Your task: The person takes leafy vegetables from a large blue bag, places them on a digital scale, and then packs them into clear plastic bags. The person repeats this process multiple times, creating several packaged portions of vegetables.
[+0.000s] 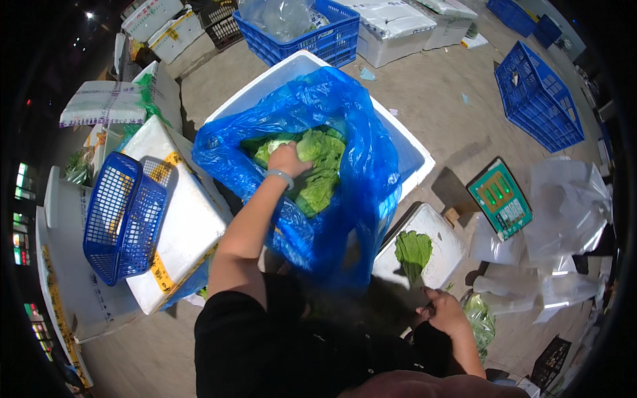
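My left hand (288,160) reaches into an open blue plastic bag (371,144) and touches green lettuce (318,171). Its fingertips are lost among the leaves, so a firm grip cannot be made out. The bag lines a white foam box (415,164), its mouth bunched around the lettuce. Low on the right, my right hand (445,311) has curled fingers close to my dark clothing. Shadow hides whether something is held there. Just above that hand, a loose lettuce leaf (414,251) lies on the white pan of a weighing scale (443,253), its stem pointing toward my fingers.
The scale's green display panel (501,199) stands to the right, beside clear plastic bags (565,204). A blue basket (124,219) leans on a white foam box (199,214) at left. Blue crates (303,42) (540,94) stand beyond. Bagged greens (480,321) lie near my right forearm.
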Motion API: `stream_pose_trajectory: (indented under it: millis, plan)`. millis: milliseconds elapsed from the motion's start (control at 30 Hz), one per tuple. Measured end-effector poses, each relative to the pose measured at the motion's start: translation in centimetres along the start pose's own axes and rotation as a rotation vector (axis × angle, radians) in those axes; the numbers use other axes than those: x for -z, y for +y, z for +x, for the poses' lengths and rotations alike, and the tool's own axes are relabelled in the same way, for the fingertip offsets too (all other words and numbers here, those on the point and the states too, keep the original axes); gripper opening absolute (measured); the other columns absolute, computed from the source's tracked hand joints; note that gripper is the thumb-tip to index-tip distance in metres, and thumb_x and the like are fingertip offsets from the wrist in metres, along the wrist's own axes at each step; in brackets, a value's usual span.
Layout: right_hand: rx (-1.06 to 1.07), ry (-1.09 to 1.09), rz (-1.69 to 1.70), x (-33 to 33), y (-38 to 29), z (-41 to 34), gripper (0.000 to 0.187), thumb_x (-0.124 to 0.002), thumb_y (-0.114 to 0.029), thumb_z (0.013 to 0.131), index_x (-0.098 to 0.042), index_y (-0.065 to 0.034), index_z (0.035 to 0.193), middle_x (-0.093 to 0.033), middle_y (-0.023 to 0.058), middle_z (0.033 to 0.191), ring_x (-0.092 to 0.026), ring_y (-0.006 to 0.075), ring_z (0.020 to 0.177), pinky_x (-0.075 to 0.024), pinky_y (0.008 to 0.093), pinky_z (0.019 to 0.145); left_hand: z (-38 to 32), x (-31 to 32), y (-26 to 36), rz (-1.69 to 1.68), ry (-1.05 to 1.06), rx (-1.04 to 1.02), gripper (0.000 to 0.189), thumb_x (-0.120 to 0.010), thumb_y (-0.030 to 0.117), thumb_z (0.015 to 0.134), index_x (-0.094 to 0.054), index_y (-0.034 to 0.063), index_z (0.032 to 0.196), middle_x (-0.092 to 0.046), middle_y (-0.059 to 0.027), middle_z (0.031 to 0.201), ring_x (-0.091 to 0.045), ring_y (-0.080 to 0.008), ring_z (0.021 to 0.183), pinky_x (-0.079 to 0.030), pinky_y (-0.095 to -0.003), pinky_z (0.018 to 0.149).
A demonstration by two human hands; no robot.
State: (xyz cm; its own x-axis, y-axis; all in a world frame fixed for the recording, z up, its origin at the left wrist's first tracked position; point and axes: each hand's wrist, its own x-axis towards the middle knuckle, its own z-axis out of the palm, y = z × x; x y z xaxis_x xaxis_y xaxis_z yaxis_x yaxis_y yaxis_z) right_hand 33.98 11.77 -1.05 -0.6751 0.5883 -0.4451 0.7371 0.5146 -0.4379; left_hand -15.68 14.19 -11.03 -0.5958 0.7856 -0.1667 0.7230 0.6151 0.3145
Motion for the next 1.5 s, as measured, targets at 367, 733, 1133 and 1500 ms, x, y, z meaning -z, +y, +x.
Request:
stream_pose_trajectory:
  millis: [367, 733, 1133, 1500]
  plan:
    - [0.445, -0.079, 1.559, -3.2, -8.6, 2.4, 0.077, -0.064, -0.025, 0.085, -0.017, -0.0161, 0.146, -0.043, 0.0066, 0.132, -0.043, 0.0241, 0.121, -0.0294, 0.0392, 0.106, -23.3, 5.2, 9.2, -0.492, 0.623, -0.82, 0.062, -0.071, 0.013, 0.07, -0.048, 0.0078, 0.127, -0.048, -0.0224, 0.115, -0.047, -0.0399, 0.109, -0.04, -0.0453, 0.095]
    - [0.41, 0.43, 2.288, -6.7, -0.6, 1.5, 0.068, -0.058, -0.049, 0.082, -0.041, -0.0077, 0.134, -0.049, 0.014, 0.132, -0.047, 0.031, 0.12, -0.0363, 0.0442, 0.104, -26.3, -0.9, 9.3, -0.191, 0.292, -1.251, 0.055, -0.07, 0.015, 0.068, -0.053, 0.0114, 0.12, -0.052, -0.0157, 0.119, -0.047, -0.0345, 0.115, -0.038, -0.0447, 0.096]
    - [-0.417, 1.019, 1.263, -8.9, 12.6, 6.7, 0.073, -0.079, -0.023, 0.068, -0.042, 0.0, 0.127, -0.057, 0.0145, 0.116, -0.057, 0.0257, 0.101, -0.0444, 0.0361, 0.088, -15.1, 2.0, -1.9, 0.455, -0.094, -0.656, 0.048, -0.055, 0.048, 0.084, -0.058, 0.0138, 0.119, -0.06, -0.014, 0.111, -0.054, -0.033, 0.104, -0.035, -0.0456, 0.095]
    - [-0.941, 0.276, 0.188, -8.8, 15.6, 10.4, 0.093, -0.076, -0.03, 0.065, -0.024, -0.0045, 0.138, -0.046, 0.0215, 0.129, -0.048, 0.0369, 0.117, -0.0407, 0.0424, 0.097, -14.2, 3.2, -7.0, -0.255, 0.222, -0.42, 0.031, -0.064, 0.029, 0.084, -0.065, 0.0006, 0.096, -0.055, -0.0213, 0.092, -0.054, -0.0379, 0.086, -0.045, -0.0424, 0.076]
